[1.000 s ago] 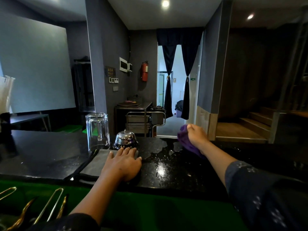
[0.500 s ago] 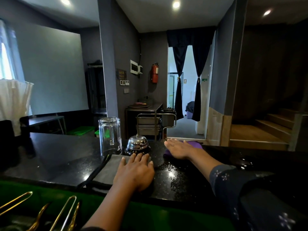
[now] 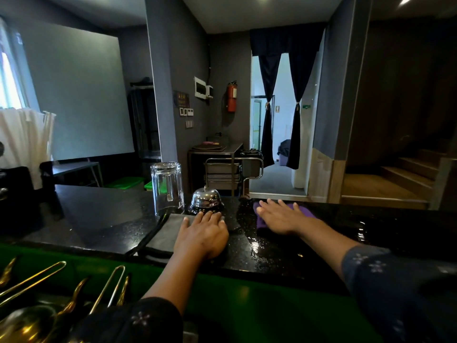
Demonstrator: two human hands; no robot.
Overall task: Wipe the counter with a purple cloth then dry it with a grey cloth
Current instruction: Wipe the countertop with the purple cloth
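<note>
purple cloth (image 3: 286, 220) work is under way. nearest, the left hand (image 3: 202, 235) lies flat and unclenched on the flat grey folded cloth (image 3: 164, 232), at the glossy black stone counter (image 3: 99, 216) front edge. farther right, the right hand (image 3: 279, 216) presses open-palmed on the purple cloth, wet patch just beside it.

I see the purple cloth (image 3: 262, 222) spread flat on the wet, glossy black table (image 3: 103, 219) near its far edge; the grey cloth (image 3: 163, 233) lies flat left of it.
</note>
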